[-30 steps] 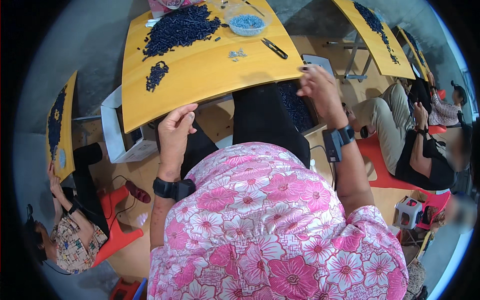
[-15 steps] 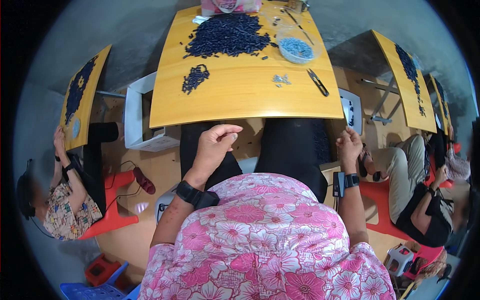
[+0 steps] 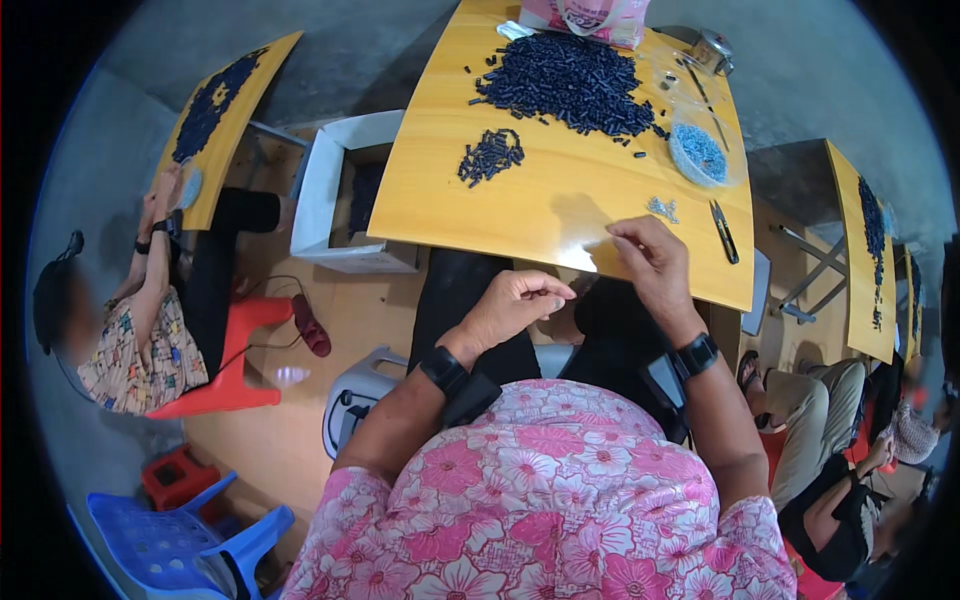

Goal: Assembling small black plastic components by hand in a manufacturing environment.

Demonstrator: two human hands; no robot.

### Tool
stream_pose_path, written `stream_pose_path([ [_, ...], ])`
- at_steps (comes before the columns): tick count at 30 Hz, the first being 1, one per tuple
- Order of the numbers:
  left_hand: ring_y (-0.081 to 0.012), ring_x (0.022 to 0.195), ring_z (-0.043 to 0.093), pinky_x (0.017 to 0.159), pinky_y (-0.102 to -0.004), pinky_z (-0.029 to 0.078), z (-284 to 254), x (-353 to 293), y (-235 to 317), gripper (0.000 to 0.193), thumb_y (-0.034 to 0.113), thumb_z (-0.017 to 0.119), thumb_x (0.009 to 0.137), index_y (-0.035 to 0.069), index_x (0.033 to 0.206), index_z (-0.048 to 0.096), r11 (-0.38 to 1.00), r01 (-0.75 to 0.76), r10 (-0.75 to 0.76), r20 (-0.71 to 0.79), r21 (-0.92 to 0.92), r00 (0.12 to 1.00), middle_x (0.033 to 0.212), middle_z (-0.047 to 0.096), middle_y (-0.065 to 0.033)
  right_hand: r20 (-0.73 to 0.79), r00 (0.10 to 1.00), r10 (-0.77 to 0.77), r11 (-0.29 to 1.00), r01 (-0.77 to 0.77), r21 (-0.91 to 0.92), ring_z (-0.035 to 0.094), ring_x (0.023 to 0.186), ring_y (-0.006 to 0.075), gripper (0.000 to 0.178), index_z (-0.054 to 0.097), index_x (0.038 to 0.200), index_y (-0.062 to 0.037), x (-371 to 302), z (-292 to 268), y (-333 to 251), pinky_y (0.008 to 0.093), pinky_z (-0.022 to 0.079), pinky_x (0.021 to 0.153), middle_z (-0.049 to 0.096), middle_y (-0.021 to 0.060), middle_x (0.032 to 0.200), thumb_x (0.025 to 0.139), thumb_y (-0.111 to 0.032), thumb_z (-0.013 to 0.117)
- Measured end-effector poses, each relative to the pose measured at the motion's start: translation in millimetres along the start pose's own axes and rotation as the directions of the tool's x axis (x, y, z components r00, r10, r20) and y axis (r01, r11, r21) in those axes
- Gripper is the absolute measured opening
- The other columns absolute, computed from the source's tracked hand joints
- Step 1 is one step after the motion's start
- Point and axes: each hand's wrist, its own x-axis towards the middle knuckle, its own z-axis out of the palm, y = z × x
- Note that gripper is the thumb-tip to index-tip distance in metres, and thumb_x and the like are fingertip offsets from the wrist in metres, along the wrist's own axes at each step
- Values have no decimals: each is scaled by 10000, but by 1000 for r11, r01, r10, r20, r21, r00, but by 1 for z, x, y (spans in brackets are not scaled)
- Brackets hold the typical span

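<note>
My left hand [image 3: 520, 305] is just off the table's front edge, above my lap. Its thumb and index finger are pinched together; anything between them is too small to make out. My right hand [image 3: 655, 265] reaches over the front edge, its thumb and bent index finger apart, with nothing visible in it. The small silvery pieces [image 3: 663, 209] lie just beyond it, and black-handled thread snips [image 3: 724, 232] lie to their right. Farther left is a small heap of short dark tubes [image 3: 491, 157]. Behind it spreads a large pile of the same tubes [image 3: 565, 82].
A clear plastic bowl of light-blue pieces [image 3: 698, 155] stands on the yellow table [image 3: 440, 215] at right. At the back are a pink bag [image 3: 590, 20] and a metal cup [image 3: 713, 50]. A white box [image 3: 325, 200] stands left of the table. People sit at tables on both sides.
My right hand has moved from beyond the table's right side in over its front edge, toward my left hand. My view has turned, so the table sits farther right.
</note>
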Motion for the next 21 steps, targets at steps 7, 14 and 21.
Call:
stream_pose_path([
  [7, -74, 826, 619, 752, -225, 506, -13, -9, -2, 218, 80, 600, 908, -1, 1094, 680, 984, 9, -21, -66, -179, 998, 1005, 681, -36, -113, 992, -63, 930, 17, -368, 616, 836, 313, 136, 682, 919, -37, 53, 26, 2, 379, 508, 727, 644, 145, 914, 790, -70, 655],
  [14, -49, 846, 602, 771, -214, 483, -14, -5, -2, 219, 91, 612, 918, 14, 1114, 676, 976, -9, 7, -8, -217, 1000, 995, 673, -8, -74, 981, -180, 569, 43, -821, 585, 941, 298, 241, 684, 1000, -84, 94, -12, 30, 377, 499, 809, 637, 91, 959, 786, -32, 587],
  [21, -78, 841, 633, 778, -232, 512, -10, -2, 4, 208, 65, 599, 932, 5, 1121, 662, 972, -15, 20, 17, -234, 1000, 939, 675, -26, 37, 986, -164, 484, 113, -868, 596, 939, 273, 218, 702, 955, -79, 117, -16, 48, 365, 510, 791, 644, 83, 923, 777, -42, 582],
])
